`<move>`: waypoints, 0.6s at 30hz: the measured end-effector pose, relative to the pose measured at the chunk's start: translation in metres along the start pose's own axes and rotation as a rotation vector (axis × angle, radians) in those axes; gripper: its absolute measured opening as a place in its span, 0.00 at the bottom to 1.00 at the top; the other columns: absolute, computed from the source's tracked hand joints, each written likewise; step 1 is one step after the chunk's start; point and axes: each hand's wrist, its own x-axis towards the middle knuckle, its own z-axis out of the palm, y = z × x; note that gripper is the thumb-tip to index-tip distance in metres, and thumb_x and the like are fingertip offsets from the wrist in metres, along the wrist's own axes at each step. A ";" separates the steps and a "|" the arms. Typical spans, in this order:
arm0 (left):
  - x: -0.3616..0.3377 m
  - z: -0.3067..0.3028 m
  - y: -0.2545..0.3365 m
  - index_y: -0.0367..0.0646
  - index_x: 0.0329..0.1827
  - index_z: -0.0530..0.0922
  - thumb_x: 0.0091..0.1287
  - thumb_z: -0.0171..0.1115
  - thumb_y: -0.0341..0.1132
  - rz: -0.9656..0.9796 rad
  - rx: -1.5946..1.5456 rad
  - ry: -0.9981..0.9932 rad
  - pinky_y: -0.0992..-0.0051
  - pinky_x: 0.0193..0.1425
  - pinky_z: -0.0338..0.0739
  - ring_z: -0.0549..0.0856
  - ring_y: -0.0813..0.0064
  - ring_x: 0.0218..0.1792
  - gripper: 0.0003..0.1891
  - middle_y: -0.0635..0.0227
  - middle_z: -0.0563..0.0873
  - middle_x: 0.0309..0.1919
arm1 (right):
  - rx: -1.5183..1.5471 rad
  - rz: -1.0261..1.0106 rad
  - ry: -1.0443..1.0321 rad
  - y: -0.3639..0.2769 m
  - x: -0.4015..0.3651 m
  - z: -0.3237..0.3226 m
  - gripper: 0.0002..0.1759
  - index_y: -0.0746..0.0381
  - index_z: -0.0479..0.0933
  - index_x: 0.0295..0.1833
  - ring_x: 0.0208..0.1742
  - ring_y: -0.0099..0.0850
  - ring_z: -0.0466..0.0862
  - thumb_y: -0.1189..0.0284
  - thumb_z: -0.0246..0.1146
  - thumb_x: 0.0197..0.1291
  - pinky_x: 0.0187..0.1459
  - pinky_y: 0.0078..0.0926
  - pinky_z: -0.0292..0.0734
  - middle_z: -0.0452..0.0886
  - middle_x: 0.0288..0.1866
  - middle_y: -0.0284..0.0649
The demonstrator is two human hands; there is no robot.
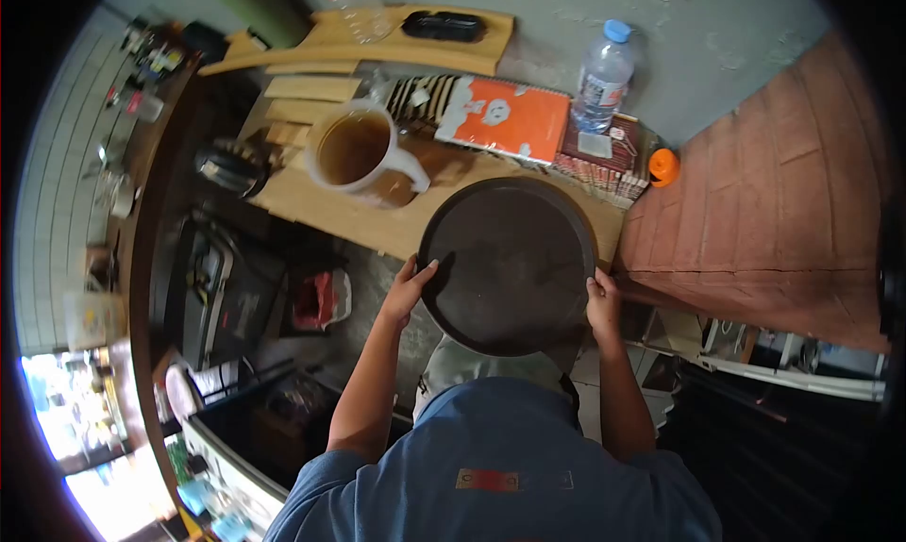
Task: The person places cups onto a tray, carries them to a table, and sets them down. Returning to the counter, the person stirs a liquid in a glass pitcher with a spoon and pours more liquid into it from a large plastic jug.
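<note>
A round dark brown serving tray (510, 268) is held out in front of my body, its far edge over the wooden table (377, 226). My left hand (408, 289) grips the tray's left rim, thumb on top. On the opposite rim my right hand (602, 301) has hold as well, with its fingers partly hidden under the edge. Nothing lies on the tray's surface. Just beyond it to the left stands a large clear pitcher (357, 150) of brown liquid, its handle turned toward the tray.
Behind the tray lie an orange notebook (510, 117) and a patterned box (604, 160) bearing a water bottle (602, 80). An orange round object (663, 167) sits near the brick wall (764, 202) on the right. A red-lined bin (321, 300) stands below the table's left side.
</note>
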 end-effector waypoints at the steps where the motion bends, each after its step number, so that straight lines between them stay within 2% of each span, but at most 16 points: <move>1: 0.011 0.001 0.007 0.32 0.70 0.57 0.65 0.62 0.44 0.004 0.009 -0.032 0.75 0.65 0.64 0.74 0.69 0.61 0.38 0.56 0.75 0.60 | -0.002 0.004 0.034 0.003 0.002 0.001 0.18 0.68 0.71 0.60 0.54 0.32 0.77 0.75 0.54 0.67 0.55 0.24 0.68 0.76 0.52 0.44; 3: 0.029 0.004 0.016 0.32 0.70 0.58 0.63 0.64 0.45 -0.050 0.084 -0.136 0.74 0.64 0.65 0.74 0.68 0.61 0.38 0.56 0.76 0.59 | -0.032 0.085 0.147 0.016 0.002 0.010 0.18 0.69 0.72 0.60 0.54 0.29 0.77 0.75 0.56 0.66 0.55 0.23 0.68 0.77 0.54 0.42; 5: 0.049 0.002 0.017 0.32 0.69 0.59 0.63 0.64 0.45 -0.051 0.129 -0.177 0.73 0.64 0.65 0.74 0.68 0.61 0.38 0.55 0.76 0.59 | -0.011 0.093 0.204 0.022 0.000 0.016 0.19 0.69 0.71 0.60 0.54 0.31 0.77 0.74 0.56 0.66 0.55 0.25 0.69 0.77 0.54 0.43; 8: 0.088 -0.007 0.001 0.33 0.68 0.61 0.62 0.64 0.46 -0.043 0.218 -0.216 0.71 0.64 0.65 0.74 0.66 0.61 0.37 0.54 0.76 0.59 | -0.110 0.258 0.270 0.012 -0.008 0.026 0.19 0.69 0.71 0.61 0.53 0.32 0.78 0.74 0.55 0.67 0.56 0.25 0.69 0.78 0.53 0.44; 10: 0.097 -0.005 0.004 0.33 0.68 0.62 0.62 0.64 0.47 -0.036 0.262 -0.233 0.70 0.65 0.65 0.74 0.65 0.61 0.36 0.54 0.76 0.59 | -0.098 0.143 0.260 0.035 -0.004 0.031 0.19 0.70 0.71 0.60 0.52 0.31 0.78 0.74 0.55 0.67 0.55 0.25 0.70 0.79 0.51 0.43; 14: 0.108 0.001 0.022 0.35 0.67 0.64 0.62 0.62 0.48 -0.019 0.274 -0.341 0.71 0.66 0.62 0.72 0.64 0.63 0.36 0.54 0.75 0.60 | -0.151 0.167 0.341 0.056 0.001 0.036 0.18 0.70 0.71 0.60 0.50 0.30 0.79 0.75 0.55 0.66 0.53 0.23 0.70 0.80 0.50 0.43; 16: 0.118 0.000 0.018 0.35 0.67 0.65 0.62 0.62 0.49 0.014 0.299 -0.360 0.71 0.67 0.62 0.72 0.65 0.63 0.35 0.54 0.75 0.60 | -0.075 0.237 0.290 0.052 0.002 0.035 0.21 0.72 0.69 0.61 0.57 0.39 0.78 0.72 0.56 0.66 0.58 0.29 0.70 0.74 0.58 0.53; 18: 0.123 0.005 0.020 0.37 0.69 0.62 0.64 0.60 0.48 0.009 0.317 -0.320 0.71 0.67 0.61 0.71 0.69 0.63 0.35 0.60 0.75 0.61 | 0.019 0.237 0.290 0.047 0.002 0.037 0.22 0.73 0.68 0.61 0.57 0.38 0.78 0.72 0.56 0.65 0.58 0.29 0.70 0.73 0.59 0.55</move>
